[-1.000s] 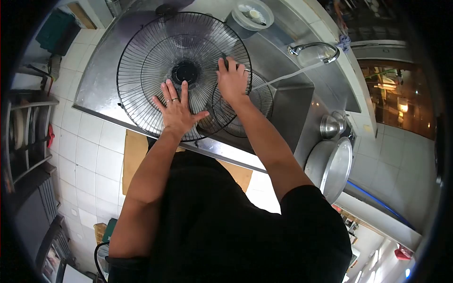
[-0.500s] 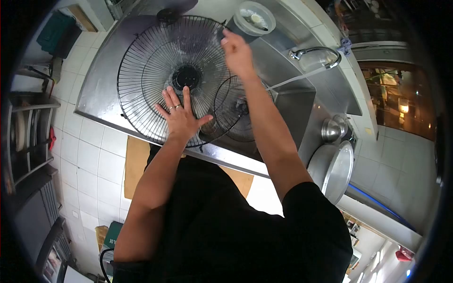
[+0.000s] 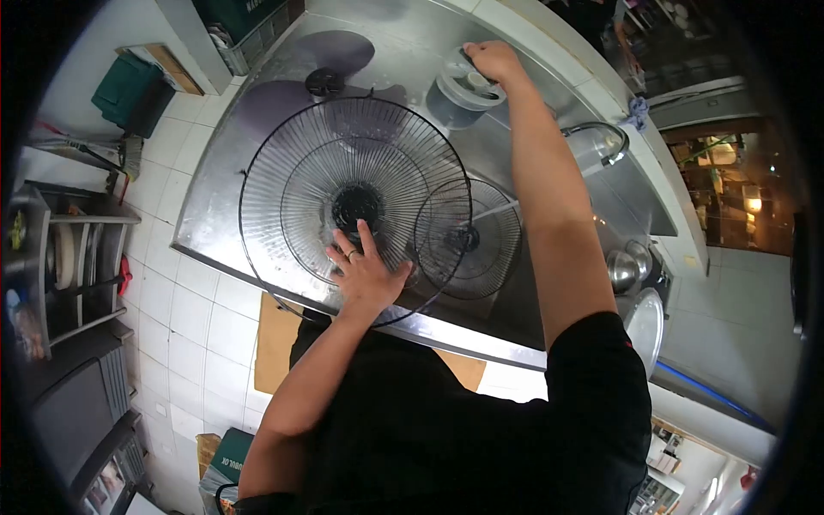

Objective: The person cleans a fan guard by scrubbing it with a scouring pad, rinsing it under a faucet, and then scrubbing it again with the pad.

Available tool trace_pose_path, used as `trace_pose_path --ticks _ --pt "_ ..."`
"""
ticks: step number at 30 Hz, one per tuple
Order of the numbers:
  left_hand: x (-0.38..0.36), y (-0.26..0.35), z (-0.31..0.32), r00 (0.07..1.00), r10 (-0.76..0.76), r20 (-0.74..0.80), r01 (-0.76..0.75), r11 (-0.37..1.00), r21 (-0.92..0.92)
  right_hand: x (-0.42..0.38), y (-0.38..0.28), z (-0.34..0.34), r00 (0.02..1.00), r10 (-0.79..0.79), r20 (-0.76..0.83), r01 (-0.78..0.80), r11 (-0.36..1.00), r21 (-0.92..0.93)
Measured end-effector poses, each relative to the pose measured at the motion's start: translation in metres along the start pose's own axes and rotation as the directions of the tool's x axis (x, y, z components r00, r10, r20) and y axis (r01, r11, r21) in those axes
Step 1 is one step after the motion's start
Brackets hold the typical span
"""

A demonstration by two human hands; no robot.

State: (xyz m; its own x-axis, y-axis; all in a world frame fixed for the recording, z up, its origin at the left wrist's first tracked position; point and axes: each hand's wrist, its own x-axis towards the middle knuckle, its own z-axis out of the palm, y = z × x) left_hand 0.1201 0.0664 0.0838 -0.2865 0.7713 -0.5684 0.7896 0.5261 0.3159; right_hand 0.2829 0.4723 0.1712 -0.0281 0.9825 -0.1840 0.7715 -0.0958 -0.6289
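A large black wire fan grille (image 3: 292,180), with a dark round hub at its centre, lies on the steel sink counter. My left hand (image 3: 367,279) rests flat on it just below the hub, fingers spread. At the back, my right hand (image 3: 495,62) is over a clear plastic tub (image 3: 451,107) of greyish liquid. Its fingers are curled together, and what they hold, if anything, is hidden. A pale object floats or sits in the tub beside them. To the right, a smaller wire grille (image 3: 498,266) lies at the sink, partly overlapped by the large one.
Purple fan blades (image 3: 339,53) lie on the counter behind the large grille. A curved faucet (image 3: 614,137) with a pale hose stands at the right. Beyond the sink are steel bowls (image 3: 622,270) and a large metal basin (image 3: 645,330). White tiled floor (image 3: 197,300) runs along the left.
My right hand has moved from above the large grille's edge back to the tub. My left hand stays spread on the grille. The whole view has shifted.
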Motion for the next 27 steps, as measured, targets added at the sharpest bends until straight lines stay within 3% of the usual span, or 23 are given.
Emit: trace_pose_path --ticks 1,2,3,5,8,10,11,12,13,14,15,17,18,19,21,22,23,24,26,27 --pt "-0.004 -0.007 -0.016 0.992 0.074 -0.105 -0.082 0.994 -0.069 0.005 -0.004 0.005 0.995 -0.039 0.089 0.068 0.937 -0.344" --pt "-0.004 -0.017 -0.026 0.967 0.144 -0.211 -0.173 0.977 -0.126 0.007 -0.006 0.01 0.982 -0.045 0.183 0.153 0.755 -0.638" --pt "0.002 -0.033 -0.03 0.865 0.186 -0.466 -0.213 0.977 -0.004 -0.001 -0.004 0.016 0.982 -0.04 0.182 0.148 0.762 -0.63" --pt "0.019 -0.07 -0.064 0.685 0.211 -0.698 -0.208 0.974 0.089 -0.018 0.013 0.03 0.998 0.026 0.057 0.011 0.82 -0.572" --pt "0.058 -0.122 -0.086 0.64 -0.092 -0.763 0.051 0.996 -0.077 0.019 0.047 0.049 0.989 0.027 0.144 0.053 0.85 -0.525" --pt "0.098 -0.169 -0.074 0.745 -0.237 -0.624 -0.105 0.881 -0.461 0.038 0.054 0.058 0.972 -0.019 0.234 0.16 0.784 -0.599" --pt "0.098 -0.178 -0.082 0.874 -0.253 -0.415 -0.057 0.795 -0.604 0.042 0.053 0.058 0.948 -0.047 0.316 0.258 0.695 -0.671" --pt "0.095 -0.184 -0.087 0.957 -0.227 -0.181 0.028 0.693 -0.72 0.037 0.043 0.047 0.949 -0.053 0.312 0.258 0.7 -0.666" --pt "0.095 -0.194 -0.07 0.948 -0.239 -0.21 -0.032 0.585 -0.81 0.02 0.027 0.028 0.955 -0.075 0.287 0.228 0.804 -0.549" --pt "0.071 -0.178 -0.078 0.953 -0.233 -0.195 -0.032 0.562 -0.826 -0.003 0.012 0.013 0.96 -0.09 0.264 0.198 0.886 -0.418" --pt "0.065 -0.183 -0.069 0.961 -0.224 -0.161 -0.009 0.557 -0.83 -0.033 -0.002 0.003 0.959 -0.092 0.269 0.202 0.887 -0.416" --pt "0.052 -0.19 -0.056 0.972 -0.221 -0.083 0.043 0.513 -0.858 -0.101 -0.026 0.0 0.959 -0.251 -0.129 0.208 0.937 -0.281" --pt "0.045 -0.188 -0.062 0.977 -0.208 -0.041 0.089 0.577 -0.812 -0.122 -0.024 0.017 0.952 -0.301 -0.049 0.288 0.941 -0.179" --pt "0.043 -0.187 -0.06 0.978 -0.209 -0.021 0.1 0.55 -0.829 -0.138 -0.017 0.043 0.934 -0.356 0.024 0.357 0.932 -0.068" --pt "0.037 -0.177 -0.066 0.981 -0.191 -0.02 0.081 0.506 -0.858 -0.16 0.0 0.107 0.799 -0.586 0.138 0.592 0.806 -0.002" --pt "0.045 -0.186 -0.059 0.995 -0.088 -0.039 0.011 0.508 -0.861 -0.163 0.008 0.141 0.834 -0.542 0.104 0.551 0.822 -0.142" --pt "0.045 -0.183 -0.063 0.999 -0.04 0.003 0.018 0.381 -0.925 -0.166 0.012 0.171 0.864 -0.5 0.062 0.496 0.823 -0.277" --pt "0.044 -0.178 -0.063 0.999 0.013 0.038 0.034 0.244 -0.969 -0.172 0.011 0.197 0.857 -0.511 0.07 0.509 0.817 -0.27" --pt "0.047 -0.174 -0.06 0.997 0.038 0.073 0.064 0.196 -0.979 -0.187 0.004 0.241 0.856 -0.505 -0.11 0.438 0.823 -0.363" --pt "0.04 -0.166 -0.063 0.996 0.032 0.083 0.073 0.227 -0.971 -0.202 0.002 0.262 0.801 -0.598 -0.015 0.547 0.743 -0.385"
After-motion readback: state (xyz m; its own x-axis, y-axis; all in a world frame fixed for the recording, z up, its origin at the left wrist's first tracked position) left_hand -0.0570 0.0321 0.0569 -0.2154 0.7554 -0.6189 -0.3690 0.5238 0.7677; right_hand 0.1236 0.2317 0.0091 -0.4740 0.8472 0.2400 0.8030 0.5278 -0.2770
